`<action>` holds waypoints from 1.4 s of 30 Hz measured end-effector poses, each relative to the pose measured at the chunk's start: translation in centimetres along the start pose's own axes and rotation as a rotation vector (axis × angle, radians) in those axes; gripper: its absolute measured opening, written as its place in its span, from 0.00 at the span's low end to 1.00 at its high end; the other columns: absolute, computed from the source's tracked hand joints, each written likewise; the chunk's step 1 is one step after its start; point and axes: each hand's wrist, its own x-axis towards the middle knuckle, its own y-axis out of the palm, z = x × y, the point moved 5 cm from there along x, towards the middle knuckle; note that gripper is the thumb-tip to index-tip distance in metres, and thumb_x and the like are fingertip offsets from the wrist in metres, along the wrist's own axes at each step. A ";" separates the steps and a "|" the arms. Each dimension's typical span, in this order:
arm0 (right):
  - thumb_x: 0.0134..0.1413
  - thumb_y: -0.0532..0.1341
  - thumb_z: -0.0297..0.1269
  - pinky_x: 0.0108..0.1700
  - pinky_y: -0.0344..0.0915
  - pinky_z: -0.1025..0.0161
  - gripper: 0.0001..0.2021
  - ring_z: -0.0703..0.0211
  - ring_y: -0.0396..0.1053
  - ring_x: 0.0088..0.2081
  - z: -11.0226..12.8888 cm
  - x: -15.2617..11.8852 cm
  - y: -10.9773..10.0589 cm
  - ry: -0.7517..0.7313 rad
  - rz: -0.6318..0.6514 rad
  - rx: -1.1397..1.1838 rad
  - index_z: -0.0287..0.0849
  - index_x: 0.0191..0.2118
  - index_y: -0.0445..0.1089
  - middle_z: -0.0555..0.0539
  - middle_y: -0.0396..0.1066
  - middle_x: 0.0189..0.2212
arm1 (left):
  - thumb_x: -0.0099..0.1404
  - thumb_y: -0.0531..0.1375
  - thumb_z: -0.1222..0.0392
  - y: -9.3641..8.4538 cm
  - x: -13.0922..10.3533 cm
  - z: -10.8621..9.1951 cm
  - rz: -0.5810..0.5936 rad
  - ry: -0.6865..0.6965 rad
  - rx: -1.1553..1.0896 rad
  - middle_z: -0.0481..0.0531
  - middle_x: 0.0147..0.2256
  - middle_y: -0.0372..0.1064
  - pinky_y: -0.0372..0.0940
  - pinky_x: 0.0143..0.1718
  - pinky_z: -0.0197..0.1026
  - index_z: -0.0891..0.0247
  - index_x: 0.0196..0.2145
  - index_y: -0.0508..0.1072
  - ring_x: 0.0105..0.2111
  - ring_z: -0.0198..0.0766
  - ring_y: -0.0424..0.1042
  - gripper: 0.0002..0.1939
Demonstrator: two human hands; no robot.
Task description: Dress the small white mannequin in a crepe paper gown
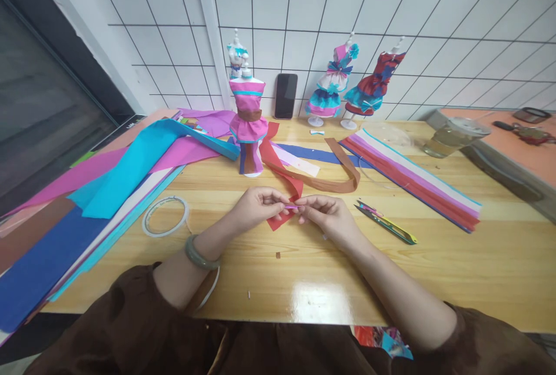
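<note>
My left hand [263,208] and my right hand [324,216] meet over the middle of the table. Between their fingertips they pinch a small pink-purple paper strip [291,207], one end in each hand. Below and behind them lies a red crepe paper strip [280,221]. Just beyond my hands stands a miniature dress form [248,123] clad in a pink paper dress with a brown waistband. To the right of my right hand rest thread snips [386,224] with green and yellow handles. A roll of double-sided tape [165,216] lies left of my left hand.
Long crepe paper sheets [47,265] cover the table's left side. More dressed forms [328,88] and a phone [285,96] stand along the tiled wall. Brown paper [343,181] curls behind my right hand. Layered strips [417,181] and a cup [454,136] of liquid are at right.
</note>
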 end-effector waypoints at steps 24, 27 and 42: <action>0.44 0.67 0.46 0.34 0.70 0.61 0.13 0.60 0.72 0.27 0.4 -0.4 0.5 -0.078 -0.025 -0.174 0.41 0.29 0.74 0.46 0.76 0.26 | 0.53 0.66 0.59 0.0 -0.3 -0.6 -0.012 -0.020 0.075 0.54 0.28 0.77 0.69 0.31 0.34 0.69 0.31 0.76 0.27 0.33 0.74 0.10; 0.43 0.68 0.47 0.34 0.70 0.60 0.15 0.59 0.72 0.28 0.0 -0.3 0.3 -0.143 -0.068 -0.194 0.40 0.31 0.72 0.45 0.75 0.27 | 0.51 0.67 0.59 0.0 -0.1 -0.2 -0.042 -0.024 0.033 0.52 0.27 0.75 0.69 0.32 0.35 0.68 0.29 0.73 0.27 0.32 0.74 0.11; 0.54 0.61 0.41 0.41 0.71 0.57 0.11 0.57 0.73 0.35 1.4 -1.1 0.4 -0.428 -0.096 -0.470 0.44 0.43 0.67 0.45 0.75 0.34 | 0.58 0.62 0.56 0.5 -0.9 -2.0 -0.101 0.241 0.473 0.53 0.36 0.76 0.69 0.35 0.36 0.64 0.40 0.73 0.34 0.35 0.74 0.13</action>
